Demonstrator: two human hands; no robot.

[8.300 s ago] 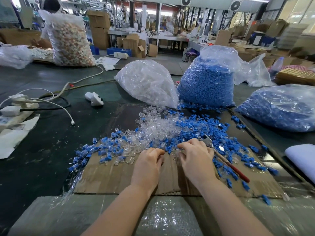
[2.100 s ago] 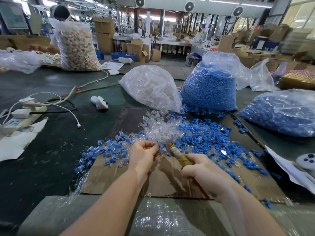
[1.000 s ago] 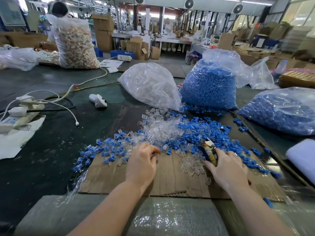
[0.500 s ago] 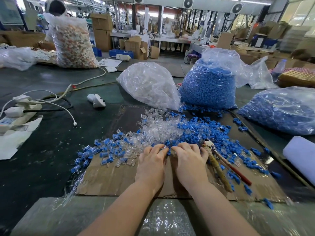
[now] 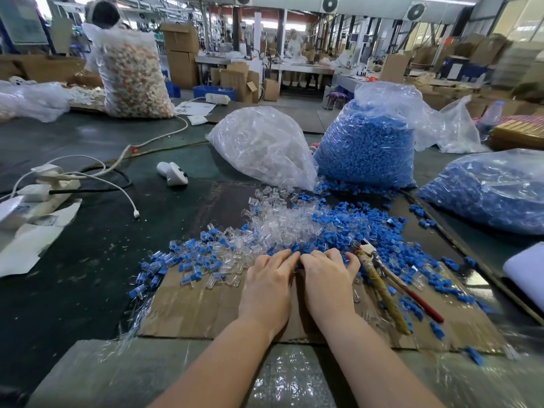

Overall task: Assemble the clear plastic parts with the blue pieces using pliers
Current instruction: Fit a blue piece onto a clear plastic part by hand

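Hands (image 5: pixel 297 278) reach into parts pile (image 5: pixel 282 228); pliers (image 5: pixel 385 287) lie just right.

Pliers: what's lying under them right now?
The pliers lie on scattered blue pieces and the cardboard sheet. Whatever sits directly beneath the handles is covered.

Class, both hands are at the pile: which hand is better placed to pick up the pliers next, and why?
Right. The pliers lie on the cardboard just beside the right hand; the left hand would have to cross over.

Hands (image 5: pixel 297 278) side by side on cardboard (image 5: pixel 200 307), pliers (image 5: pixel 382 278) right, parts pile (image 5: pixel 294 225) beyond
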